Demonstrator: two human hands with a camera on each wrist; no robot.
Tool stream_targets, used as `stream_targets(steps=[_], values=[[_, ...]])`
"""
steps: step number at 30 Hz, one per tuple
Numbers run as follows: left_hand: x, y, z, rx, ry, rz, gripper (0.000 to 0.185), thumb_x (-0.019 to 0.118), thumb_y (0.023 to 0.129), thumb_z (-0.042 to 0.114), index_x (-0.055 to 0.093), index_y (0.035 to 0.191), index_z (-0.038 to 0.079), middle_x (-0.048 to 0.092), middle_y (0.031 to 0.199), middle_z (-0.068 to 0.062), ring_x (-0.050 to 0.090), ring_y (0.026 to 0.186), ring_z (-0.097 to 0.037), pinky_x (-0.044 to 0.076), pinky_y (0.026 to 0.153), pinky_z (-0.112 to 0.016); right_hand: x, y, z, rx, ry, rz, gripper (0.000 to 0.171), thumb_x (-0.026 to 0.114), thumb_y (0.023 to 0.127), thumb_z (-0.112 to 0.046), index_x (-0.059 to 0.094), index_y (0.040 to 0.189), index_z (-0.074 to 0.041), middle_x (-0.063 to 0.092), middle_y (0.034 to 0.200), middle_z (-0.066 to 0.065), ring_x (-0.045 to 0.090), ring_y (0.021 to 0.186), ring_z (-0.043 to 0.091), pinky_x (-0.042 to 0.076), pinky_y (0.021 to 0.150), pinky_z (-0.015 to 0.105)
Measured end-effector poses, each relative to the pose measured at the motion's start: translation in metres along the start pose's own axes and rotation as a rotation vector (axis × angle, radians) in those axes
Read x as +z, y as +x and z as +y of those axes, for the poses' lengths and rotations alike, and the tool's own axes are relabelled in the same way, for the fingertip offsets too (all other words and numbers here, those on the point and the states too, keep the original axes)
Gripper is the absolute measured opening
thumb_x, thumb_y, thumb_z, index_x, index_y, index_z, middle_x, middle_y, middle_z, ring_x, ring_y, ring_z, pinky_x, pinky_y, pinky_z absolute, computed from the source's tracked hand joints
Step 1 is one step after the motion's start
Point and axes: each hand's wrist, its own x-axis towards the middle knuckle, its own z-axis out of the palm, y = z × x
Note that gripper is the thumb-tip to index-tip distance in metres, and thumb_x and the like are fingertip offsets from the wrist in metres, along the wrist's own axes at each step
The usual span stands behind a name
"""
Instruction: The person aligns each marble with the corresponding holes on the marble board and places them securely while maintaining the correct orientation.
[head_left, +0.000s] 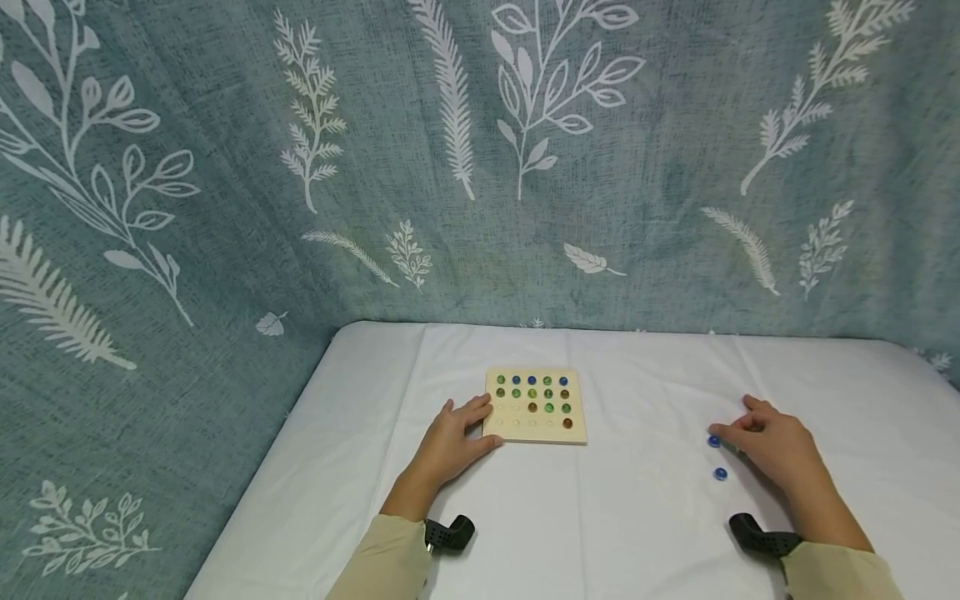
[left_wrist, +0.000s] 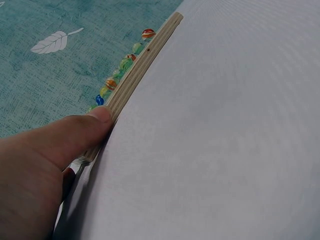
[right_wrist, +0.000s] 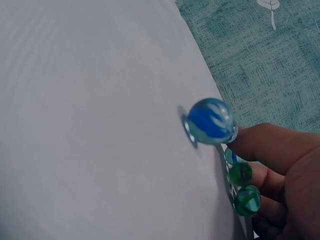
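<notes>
A pale wooden board (head_left: 517, 434) bears rows of green, blue, yellow and brown-orange glass marbles. Its back two rows are filled; bare hollows show at the front left. My left hand (head_left: 452, 442) holds the board's near left corner, thumb along the front edge and fingertips at the left edge. Over loose marbles at the right, my right hand (head_left: 776, 446) has thumb and index finger spread apart. The thumb tip is right by a blue marble (head_left: 714, 441). Another blue marble (head_left: 720, 474) lies nearer me. Green marbles (right_wrist: 247, 201) show beside the other fingers, mostly hidden from the head view.
A white cloth (head_left: 637, 517) with faint creases covers the table. Behind and to the left hangs a teal curtain (head_left: 465, 275) with a white leaf print. Each wrist carries a black camera mount (head_left: 453, 533), close over the cloth.
</notes>
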Motion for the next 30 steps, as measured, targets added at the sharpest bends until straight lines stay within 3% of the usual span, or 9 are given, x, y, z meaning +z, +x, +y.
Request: stream_targets(steps=[3, 17, 24, 30], values=[[-0.0002, 0.0001, 0.0001, -0.003, 0.000, -0.003, 0.062, 0.079, 0.083, 0.036, 0.059, 0.137, 0.011, 0.049, 0.149, 0.007, 0.043, 0.140, -0.013, 0.015, 0.126, -0.042, 0.0008, 0.0013, 0.0008, -0.002, 0.003, -0.008, 0.054, 0.068, 0.087, -0.053, 0.065, 0.087, 0.001, 0.028, 0.152, 0.034, 0.021, 0.138, 0.059, 0.027, 0.107, 0.072], [-0.0009, -0.0005, 0.0003, -0.013, -0.004, -0.006, 0.062, 0.078, 0.084, 0.038, 0.059, 0.137, 0.013, 0.048, 0.149, 0.009, 0.043, 0.140, -0.012, 0.015, 0.126, -0.041, 0.0037, 0.0013, 0.0040, -0.010, 0.034, -0.016, 0.052, 0.068, 0.087, -0.053, 0.066, 0.089, 0.000, 0.023, 0.155, 0.032, 0.016, 0.140, 0.058, 0.022, 0.109, 0.073], [-0.0006, 0.0000, -0.0007, -0.017, -0.008, -0.010, 0.062, 0.078, 0.084, 0.038, 0.059, 0.138, 0.013, 0.047, 0.149, 0.010, 0.042, 0.141, -0.012, 0.015, 0.126, -0.041, 0.0071, -0.0009, 0.0054, -0.029, 0.090, 0.022, 0.054, 0.061, 0.094, -0.048, 0.068, 0.105, 0.004, 0.028, 0.155, 0.028, 0.017, 0.144, 0.053, 0.021, 0.111, 0.071], [0.0003, 0.0011, -0.0026, -0.019, 0.001, -0.015, 0.064, 0.077, 0.084, 0.040, 0.058, 0.138, 0.014, 0.046, 0.150, 0.010, 0.041, 0.141, -0.011, 0.015, 0.126, -0.041, 0.0087, 0.0001, 0.0039, 0.015, 0.131, 0.037, 0.053, 0.054, 0.098, -0.043, 0.065, 0.112, 0.006, 0.032, 0.155, 0.023, 0.021, 0.144, 0.050, 0.025, 0.112, 0.068]])
